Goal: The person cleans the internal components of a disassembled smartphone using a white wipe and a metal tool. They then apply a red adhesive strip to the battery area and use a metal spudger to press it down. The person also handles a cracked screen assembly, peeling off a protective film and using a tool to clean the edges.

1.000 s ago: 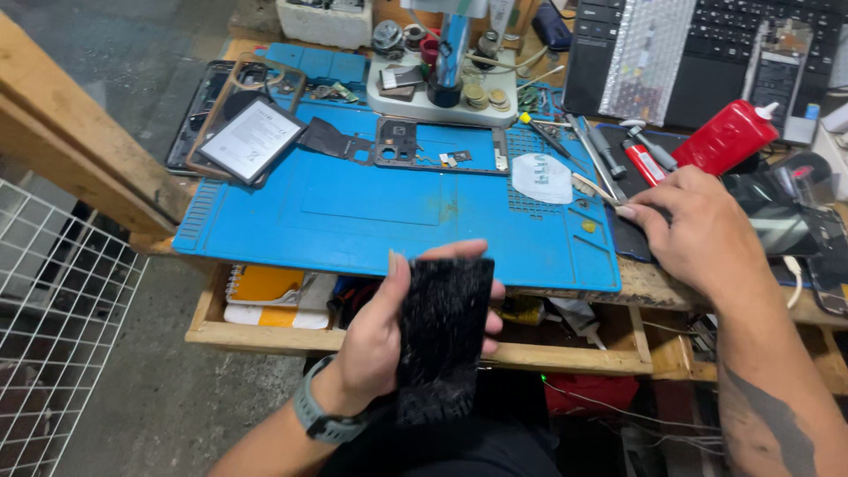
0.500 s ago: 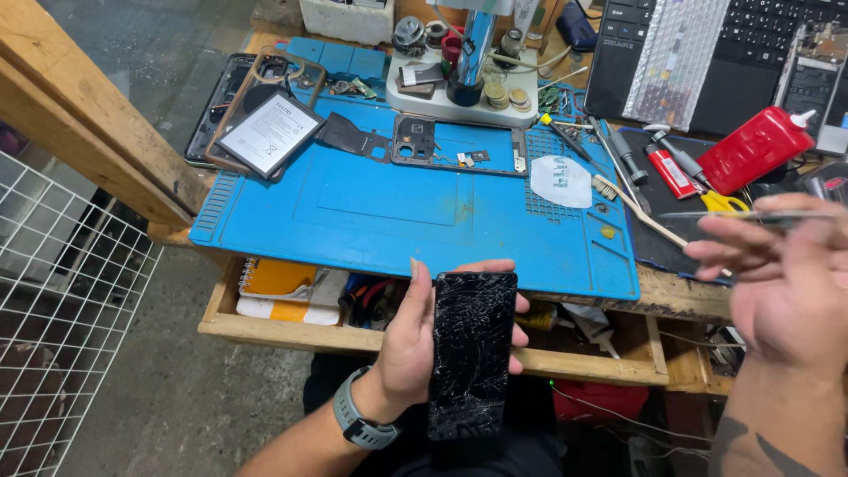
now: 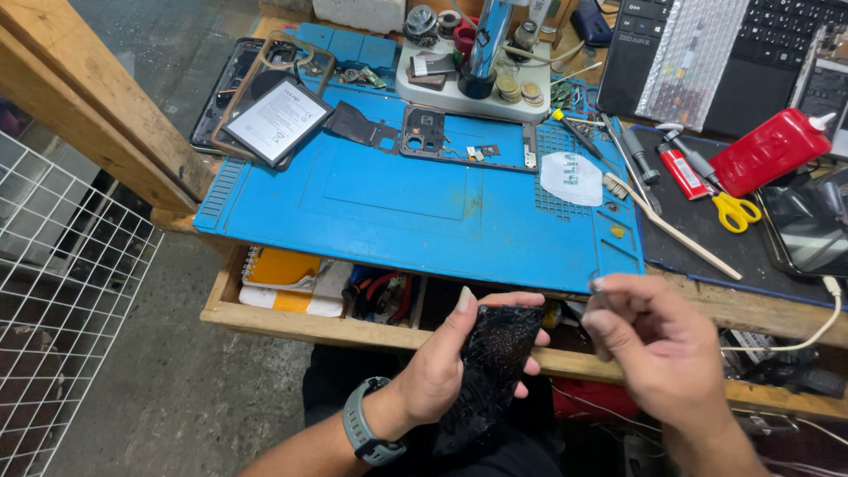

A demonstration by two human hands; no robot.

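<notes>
Two hands at work below the bench edge: left hand clamped round a shattered black phone screen panel, right hand at its 3 o'clock, fingertips pinched on a thin tool. Phone's already stripped, parts on blue silicone mat at 12 o'clock; reassembly prob. not begun.

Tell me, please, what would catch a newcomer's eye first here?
Probably the shattered black phone screen, gripped in the left hand below the bench edge, with the right hand pinching a small tool beside it. Behind them lies a bright blue work mat, and a red squeeze bottle far right.
</notes>
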